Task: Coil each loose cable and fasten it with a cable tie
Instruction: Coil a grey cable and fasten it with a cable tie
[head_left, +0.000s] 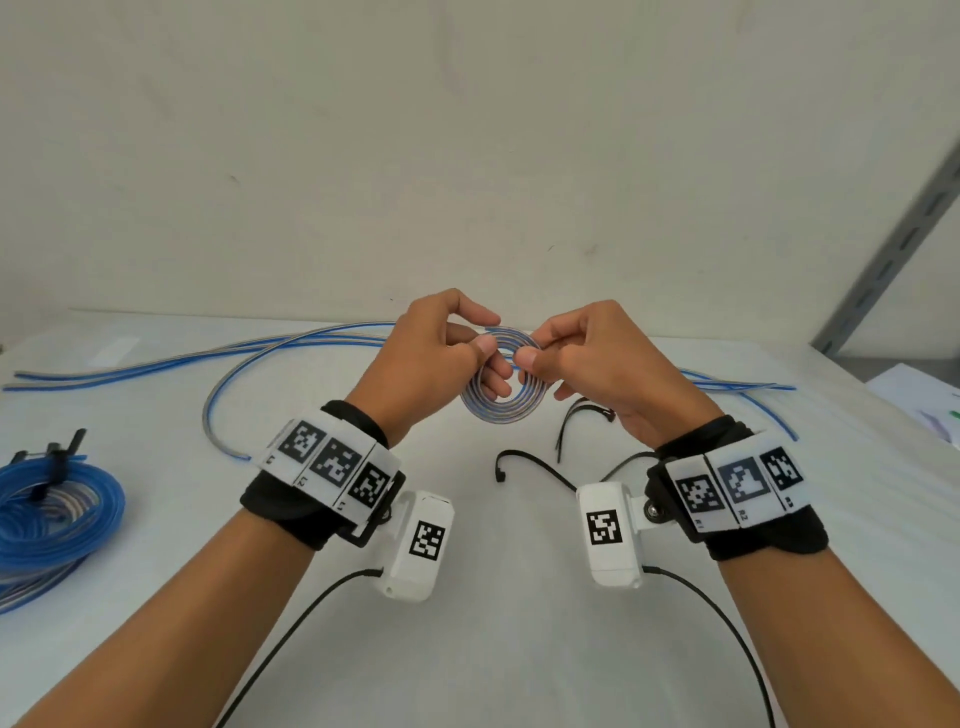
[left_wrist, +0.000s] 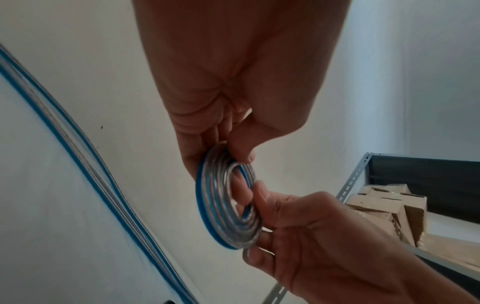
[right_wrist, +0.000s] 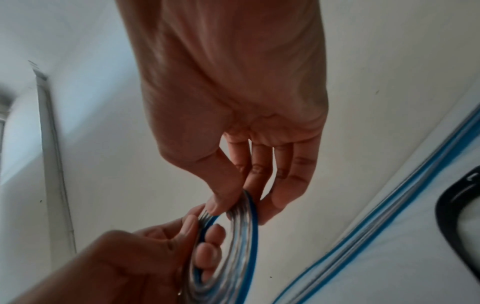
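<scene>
A small flat coil of blue and clear cable (head_left: 500, 402) (left_wrist: 227, 207) (right_wrist: 233, 246) hangs above the white table (head_left: 493, 597), held between both hands. My left hand (head_left: 457, 353) (left_wrist: 233, 152) pinches the coil's upper left with thumb and fingers. My right hand (head_left: 550, 358) (right_wrist: 233, 203) pinches its upper right rim, thumb in front and fingers behind. Loose cables of the same kind (head_left: 291, 343) lie across the table behind the hands. Black cable ties (head_left: 540, 470) (right_wrist: 451, 207) lie on the table under my right hand.
A bundle of blue coiled cable (head_left: 57, 514) with black ties on it sits at the table's left edge. Grey metal shelving (head_left: 893, 244) (left_wrist: 355, 179) stands at the right, with cardboard boxes (left_wrist: 387, 207) on it. Papers (head_left: 919, 405) lie at the far right.
</scene>
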